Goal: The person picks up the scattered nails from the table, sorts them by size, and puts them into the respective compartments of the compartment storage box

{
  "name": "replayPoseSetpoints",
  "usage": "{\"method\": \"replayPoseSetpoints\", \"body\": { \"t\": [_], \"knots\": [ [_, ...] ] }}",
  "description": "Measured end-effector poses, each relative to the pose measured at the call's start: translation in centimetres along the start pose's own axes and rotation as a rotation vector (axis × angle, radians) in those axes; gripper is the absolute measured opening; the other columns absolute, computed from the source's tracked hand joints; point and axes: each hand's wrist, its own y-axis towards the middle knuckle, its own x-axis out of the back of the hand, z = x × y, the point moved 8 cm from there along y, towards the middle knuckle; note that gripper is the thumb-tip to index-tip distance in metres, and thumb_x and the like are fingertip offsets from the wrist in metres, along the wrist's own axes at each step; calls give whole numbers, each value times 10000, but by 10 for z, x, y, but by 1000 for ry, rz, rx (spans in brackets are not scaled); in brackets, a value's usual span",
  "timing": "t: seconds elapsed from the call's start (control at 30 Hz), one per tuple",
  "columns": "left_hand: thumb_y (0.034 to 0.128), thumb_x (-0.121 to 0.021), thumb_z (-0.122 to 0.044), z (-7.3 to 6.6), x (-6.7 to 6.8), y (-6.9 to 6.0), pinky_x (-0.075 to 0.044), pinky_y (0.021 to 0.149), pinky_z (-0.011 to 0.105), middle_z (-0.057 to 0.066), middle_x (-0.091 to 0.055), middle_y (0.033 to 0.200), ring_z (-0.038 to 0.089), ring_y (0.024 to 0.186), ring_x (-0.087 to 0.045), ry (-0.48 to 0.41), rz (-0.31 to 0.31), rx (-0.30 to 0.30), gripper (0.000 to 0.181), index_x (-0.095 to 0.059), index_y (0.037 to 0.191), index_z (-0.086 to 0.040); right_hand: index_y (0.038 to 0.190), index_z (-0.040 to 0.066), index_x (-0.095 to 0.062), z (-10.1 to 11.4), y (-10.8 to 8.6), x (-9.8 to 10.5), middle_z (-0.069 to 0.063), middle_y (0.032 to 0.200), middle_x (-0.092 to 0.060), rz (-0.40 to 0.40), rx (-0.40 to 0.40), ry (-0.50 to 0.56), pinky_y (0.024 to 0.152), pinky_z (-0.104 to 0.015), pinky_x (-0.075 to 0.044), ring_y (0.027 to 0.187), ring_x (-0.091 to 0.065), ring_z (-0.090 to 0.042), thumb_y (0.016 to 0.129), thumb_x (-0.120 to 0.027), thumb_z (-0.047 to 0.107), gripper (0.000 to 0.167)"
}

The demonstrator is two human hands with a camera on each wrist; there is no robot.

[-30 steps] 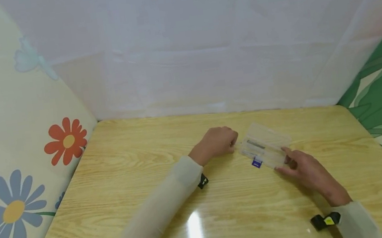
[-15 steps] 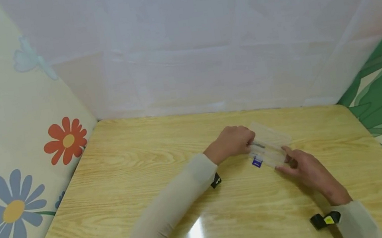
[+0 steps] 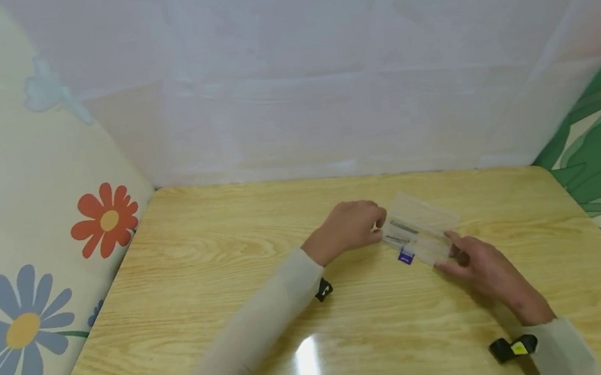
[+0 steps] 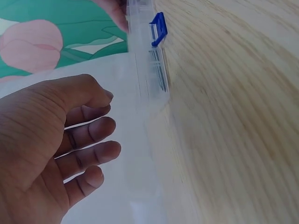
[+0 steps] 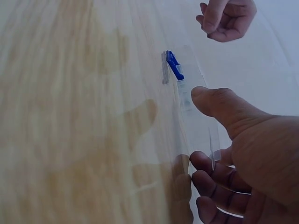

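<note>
Well, the right hand (image 3: pixel 482 265) grips the clear box (image 3: pixel 426 245) — left hand (image 3: pixel 348 225) loosely curled nearby.

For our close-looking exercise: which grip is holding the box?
The right grip: it holds one end of the box, whereas the left grip is beside the opposite end, with nothing visible in it.

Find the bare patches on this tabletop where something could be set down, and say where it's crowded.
Bare table lies left of the left sleeve, between it and the right sleeve, and right of the right hand. It is crowded at the open clear box, between that hand and the left hand.
</note>
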Motion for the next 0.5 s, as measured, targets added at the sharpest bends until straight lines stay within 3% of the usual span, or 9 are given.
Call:
{"method": "replayPoseSetpoints", "body": {
  "t": [0.5],
  "knots": [
    [965, -640, -173, 30, -1, -60, -387, 530, 259, -64, -636, 894, 93, 677, -481, -10, 19, 88, 87, -706, 910, -184, 1461, -181, -390, -2, -1, 1, -143, 1027, -664, -12, 25, 1, 745, -458, -528, 842, -642, -236, 930, -787, 264, 798]
  ]
}}
